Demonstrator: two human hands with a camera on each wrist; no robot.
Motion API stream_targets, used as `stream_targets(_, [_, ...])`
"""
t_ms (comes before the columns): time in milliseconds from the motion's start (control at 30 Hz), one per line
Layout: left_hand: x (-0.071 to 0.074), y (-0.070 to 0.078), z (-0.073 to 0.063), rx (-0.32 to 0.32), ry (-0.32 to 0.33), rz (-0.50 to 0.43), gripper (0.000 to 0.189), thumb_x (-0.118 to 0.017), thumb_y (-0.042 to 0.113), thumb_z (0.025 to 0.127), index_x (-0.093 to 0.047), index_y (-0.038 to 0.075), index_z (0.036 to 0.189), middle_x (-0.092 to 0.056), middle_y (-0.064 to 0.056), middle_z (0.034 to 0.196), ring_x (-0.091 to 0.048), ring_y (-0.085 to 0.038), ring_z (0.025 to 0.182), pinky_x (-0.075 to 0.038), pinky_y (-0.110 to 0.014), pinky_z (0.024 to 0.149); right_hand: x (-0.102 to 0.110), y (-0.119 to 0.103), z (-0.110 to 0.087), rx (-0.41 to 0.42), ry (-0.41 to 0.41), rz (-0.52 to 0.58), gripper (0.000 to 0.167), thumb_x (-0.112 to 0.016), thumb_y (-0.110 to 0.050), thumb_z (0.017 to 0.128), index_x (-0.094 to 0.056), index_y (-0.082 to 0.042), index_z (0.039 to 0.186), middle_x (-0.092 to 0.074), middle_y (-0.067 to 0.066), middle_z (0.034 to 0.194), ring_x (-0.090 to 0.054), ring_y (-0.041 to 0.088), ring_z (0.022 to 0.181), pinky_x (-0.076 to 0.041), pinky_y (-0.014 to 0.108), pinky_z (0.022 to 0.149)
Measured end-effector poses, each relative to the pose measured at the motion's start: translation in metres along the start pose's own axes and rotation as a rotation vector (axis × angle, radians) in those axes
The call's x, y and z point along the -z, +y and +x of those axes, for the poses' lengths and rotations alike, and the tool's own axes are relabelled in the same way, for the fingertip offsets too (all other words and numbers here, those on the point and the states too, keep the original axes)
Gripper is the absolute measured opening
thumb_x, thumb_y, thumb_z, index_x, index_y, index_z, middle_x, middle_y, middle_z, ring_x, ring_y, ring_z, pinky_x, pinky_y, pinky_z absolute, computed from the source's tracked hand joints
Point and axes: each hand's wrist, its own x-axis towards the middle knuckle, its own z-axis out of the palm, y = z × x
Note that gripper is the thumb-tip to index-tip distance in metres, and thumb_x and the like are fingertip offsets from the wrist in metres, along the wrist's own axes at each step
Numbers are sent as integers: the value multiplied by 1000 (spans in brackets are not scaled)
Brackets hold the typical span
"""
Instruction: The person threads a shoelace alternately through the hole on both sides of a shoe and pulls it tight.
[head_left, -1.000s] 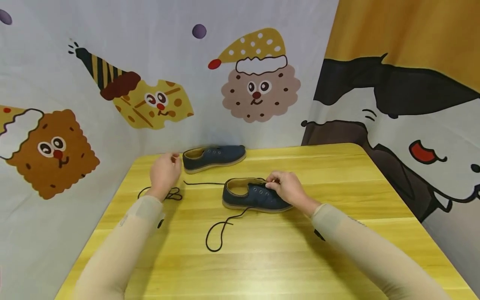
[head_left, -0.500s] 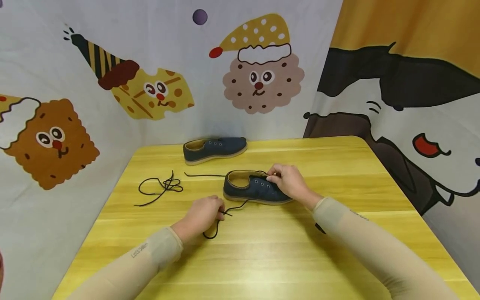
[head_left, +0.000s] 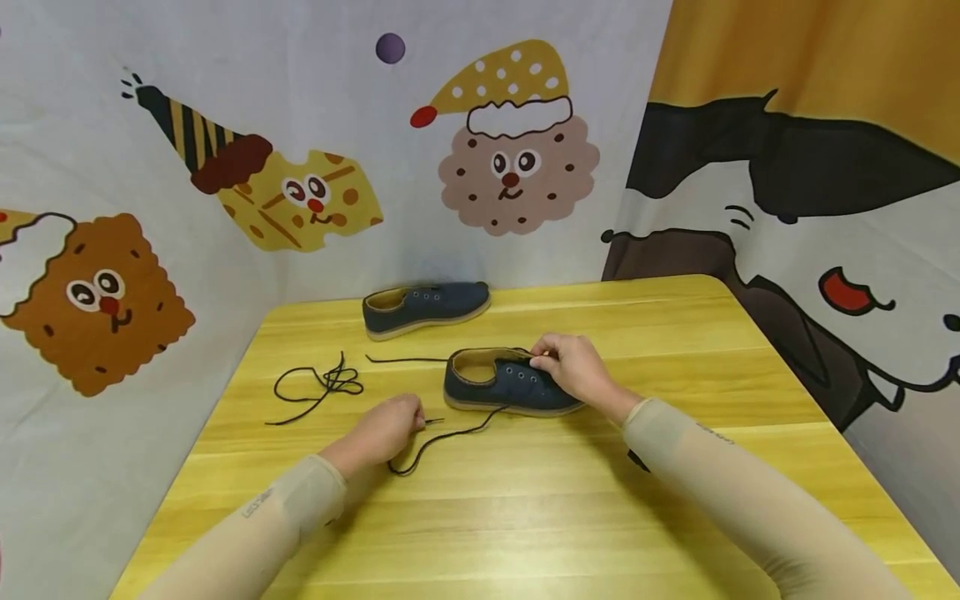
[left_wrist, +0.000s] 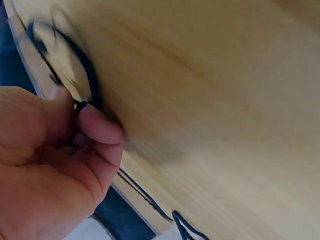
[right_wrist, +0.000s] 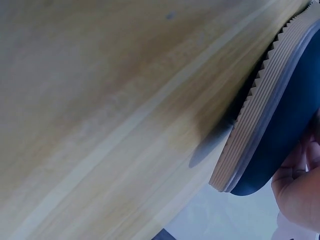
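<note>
A dark blue shoe (head_left: 525, 398) with a tan sole stands at the table's middle, toe to the right. My right hand (head_left: 573, 371) grips its upper beside the eyelets; in the right wrist view the fingertips are hidden behind the shoe's toe. A black shoelace (head_left: 459, 432) runs from the shoe's near side to my left hand (head_left: 386, 427), which pinches it close to its tip. The short tip pokes out past the thumb and finger. The left wrist view shows the lace looping away from the pinch, partly blurred. Another lace end (head_left: 405, 360) lies straight behind the heel.
A matching blue shoe (head_left: 427, 310) stands at the table's back edge, toe right. A loose black lace (head_left: 300, 371) lies tangled on the left. The wooden table (head_left: 525, 517) meets a cartoon-printed cloth (head_left: 315, 275) at the back.
My left hand has come from beside the back shoe toward the near side of the front shoe, picked up the lace end and drawn it slightly left. The right hand keeps its grip.
</note>
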Motion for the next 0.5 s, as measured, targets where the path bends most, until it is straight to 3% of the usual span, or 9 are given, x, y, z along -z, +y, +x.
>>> stream_targets(67, [3,-3,0,63,17,-7,14,-55,15,100,-55,11,87,-54,-1,74,-50,-14,66,-45,-30,61,0,0,0,-8,-11,4,7,-75,-24,88,-73,-20,93,-74,-1,87,-63,9,69,-52,29,65])
stream_targets(133, [9,-8,0,174,16,10,13,-49,14,101,-53,8,89,-54,-4,72,-51,-17,62,-43,-31,55,0,0,-1,-12,-24,2,7,-74,-25,89,-72,-20,94,-74,-1,87,-62,9,69,-52,28,65])
stream_targets(200, [17,-15,0,296,1,73,15,-46,15,100,-55,6,91,-56,-8,71,-53,-21,60,-43,-33,50,-1,0,-1,-8,-29,-4,8,-73,-26,90,-72,-20,95,-73,-1,88,-61,9,69,-51,28,64])
stream_targets(300, [28,-31,6,408,11,180,20,-46,18,97,-58,3,96,-62,-15,80,-60,-29,66,-49,-43,54,-1,1,-2,2,-22,-8,8,-73,-26,90,-72,-20,95,-73,-1,87,-60,9,68,-50,28,64])
stream_targets(400, [36,-50,22,427,102,191,27,-49,26,99,-61,3,104,-65,-19,92,-65,-36,76,-53,-52,62,-1,2,-2,7,-8,-8,8,-74,-26,89,-72,-20,94,-73,-2,87,-61,9,69,-51,28,64])
stream_targets(500, [43,-65,39,357,179,147,30,-56,27,100,-62,6,120,-64,-20,105,-66,-37,84,-53,-51,65,-2,2,-2,10,-5,-11,8,-74,-26,89,-72,-21,94,-73,-2,87,-61,8,69,-51,28,64])
